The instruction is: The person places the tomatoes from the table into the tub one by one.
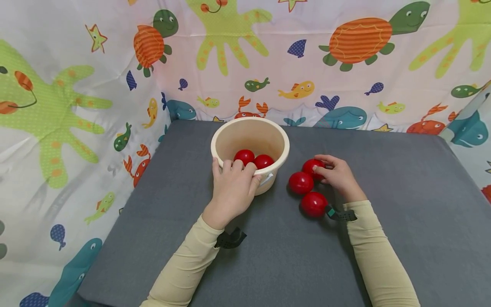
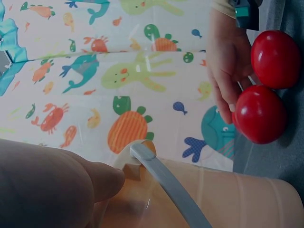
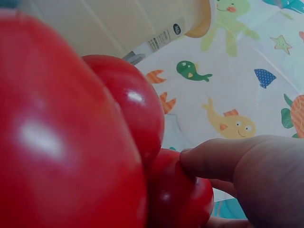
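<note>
In the head view my left hand (image 1: 232, 189) grips the near rim of a cream bucket (image 1: 250, 120), its fingers hooked over the edge. Two shiny red balls (image 1: 244, 156) lie inside. To the right of the bucket, my right hand (image 1: 341, 177) holds the farthest of three more red balls (image 1: 310, 166), thumb on the near side and fingers beyond. The right wrist view shows the thumb pressed against that ball (image 3: 175, 199). Two other balls, a middle one (image 1: 301, 183) and a nearer one (image 1: 314, 204), sit close beside it on the grey table.
The bucket's grey handle (image 2: 173, 187) hangs down its side. Behind the grey tabletop (image 1: 276, 256) stands a white curtain (image 1: 245, 42) printed with sea animals, which also runs along the left side. Black straps (image 1: 231, 238) circle both wrists.
</note>
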Motion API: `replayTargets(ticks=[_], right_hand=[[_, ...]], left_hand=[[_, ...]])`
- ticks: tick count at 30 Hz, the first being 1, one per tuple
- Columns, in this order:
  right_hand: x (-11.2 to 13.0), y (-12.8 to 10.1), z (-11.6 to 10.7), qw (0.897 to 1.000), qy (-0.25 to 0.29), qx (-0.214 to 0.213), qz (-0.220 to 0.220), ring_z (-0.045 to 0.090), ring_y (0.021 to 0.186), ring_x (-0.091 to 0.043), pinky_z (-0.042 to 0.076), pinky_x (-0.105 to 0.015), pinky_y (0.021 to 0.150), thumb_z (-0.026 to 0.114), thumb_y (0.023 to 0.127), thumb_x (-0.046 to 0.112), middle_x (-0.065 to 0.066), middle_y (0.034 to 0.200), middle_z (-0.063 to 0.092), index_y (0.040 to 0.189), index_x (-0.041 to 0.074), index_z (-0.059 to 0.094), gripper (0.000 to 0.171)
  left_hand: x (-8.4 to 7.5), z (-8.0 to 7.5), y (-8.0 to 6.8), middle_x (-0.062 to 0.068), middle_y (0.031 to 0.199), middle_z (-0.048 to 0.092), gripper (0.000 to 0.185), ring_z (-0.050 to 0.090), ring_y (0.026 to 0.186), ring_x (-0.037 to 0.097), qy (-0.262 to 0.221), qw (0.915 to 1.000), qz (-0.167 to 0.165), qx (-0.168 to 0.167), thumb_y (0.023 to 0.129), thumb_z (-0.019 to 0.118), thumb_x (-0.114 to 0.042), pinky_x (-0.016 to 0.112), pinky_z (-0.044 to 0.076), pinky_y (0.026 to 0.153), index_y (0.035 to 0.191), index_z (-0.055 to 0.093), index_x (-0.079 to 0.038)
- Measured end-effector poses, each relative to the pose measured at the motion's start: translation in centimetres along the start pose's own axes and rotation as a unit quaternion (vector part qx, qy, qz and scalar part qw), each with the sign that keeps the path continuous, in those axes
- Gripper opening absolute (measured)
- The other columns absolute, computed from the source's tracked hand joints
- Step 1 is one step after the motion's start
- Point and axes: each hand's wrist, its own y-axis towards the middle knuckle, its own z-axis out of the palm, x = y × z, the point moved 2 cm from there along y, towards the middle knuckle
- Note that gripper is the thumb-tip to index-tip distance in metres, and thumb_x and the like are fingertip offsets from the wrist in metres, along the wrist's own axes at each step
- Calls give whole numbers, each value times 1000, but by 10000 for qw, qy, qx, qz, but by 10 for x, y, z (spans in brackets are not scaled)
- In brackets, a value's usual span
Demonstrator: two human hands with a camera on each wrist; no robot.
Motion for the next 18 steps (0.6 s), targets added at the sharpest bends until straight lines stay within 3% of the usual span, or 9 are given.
replayTargets(ticks=[10,18], right_hand=[[-2,1,2,9999,-73,-86,-25,59,98,-23,57,-18,68,60,101,22,-27,138,54,149,5,49,52],[-2,0,1,9999,-94,-119,-47,59,95,-20,58,-19,70,62,101,22,-27,137,56,147,6,51,50]], left_hand=[[0,0,-1,14,105,66,19,56,111,38,21,9997,129,-197,98,64,-31,75,19,115,106,66,-14],[0,1,0,13,106,66,20,56,111,37,45,9998,111,-154,98,64,-32,75,19,115,107,66,-14]])
